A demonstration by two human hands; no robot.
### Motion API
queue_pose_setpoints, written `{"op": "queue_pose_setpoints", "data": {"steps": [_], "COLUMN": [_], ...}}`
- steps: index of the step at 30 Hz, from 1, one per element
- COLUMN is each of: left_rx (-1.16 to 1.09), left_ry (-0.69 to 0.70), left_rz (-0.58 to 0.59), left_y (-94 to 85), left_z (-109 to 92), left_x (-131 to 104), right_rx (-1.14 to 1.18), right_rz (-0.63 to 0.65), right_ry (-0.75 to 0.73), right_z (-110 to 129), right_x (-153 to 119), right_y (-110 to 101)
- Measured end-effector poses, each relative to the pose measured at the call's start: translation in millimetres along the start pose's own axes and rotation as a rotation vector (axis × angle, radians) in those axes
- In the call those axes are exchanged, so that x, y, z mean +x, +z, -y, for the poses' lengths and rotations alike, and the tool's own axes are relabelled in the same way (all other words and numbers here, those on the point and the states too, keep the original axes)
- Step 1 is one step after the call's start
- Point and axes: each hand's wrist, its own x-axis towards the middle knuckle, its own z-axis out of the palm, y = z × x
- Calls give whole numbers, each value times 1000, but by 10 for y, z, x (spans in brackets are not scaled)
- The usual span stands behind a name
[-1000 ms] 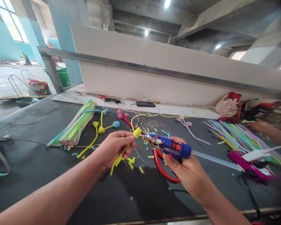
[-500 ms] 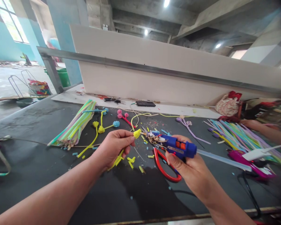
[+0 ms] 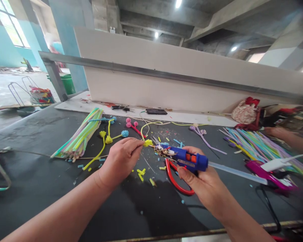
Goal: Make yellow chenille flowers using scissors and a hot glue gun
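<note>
Near the middle of the view, my left hand [image 3: 125,158] pinches a small yellow fuzzy piece [image 3: 148,143] between thumb and fingers. My right hand [image 3: 202,178] is wrapped round a blue glue gun [image 3: 189,158] with orange parts and a clear glue stick [image 3: 237,173] out of its back. The gun's nozzle, crusted with residue, points left, close to the yellow piece; whether they touch I cannot tell. Red-handled scissors [image 3: 175,183] lie under the gun. Yellow offcuts [image 3: 141,173] are scattered below.
A bundle of pastel stems [image 3: 82,134] lies left, with yellow and blue flower stems [image 3: 108,138] beside it. A pink flower stem [image 3: 135,127] and a phone [image 3: 156,111] are further back. At right are more stems [image 3: 255,141], a magenta tool [image 3: 270,176] and another person's arm.
My left hand has turned further over, hiding the yellow stem below it, and the yellow piece has tilted. The glue gun has shifted slightly left.
</note>
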Motion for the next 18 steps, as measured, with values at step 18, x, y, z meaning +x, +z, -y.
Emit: {"op": "queue_pose_setpoints", "data": {"steps": [18], "left_rx": [50], "left_ry": [9], "left_rz": [38], "left_y": [-10], "left_z": [-60], "left_x": [8], "right_rx": [51], "right_rz": [4], "right_ry": [13], "right_z": [42], "right_x": [28], "right_y": [18]}}
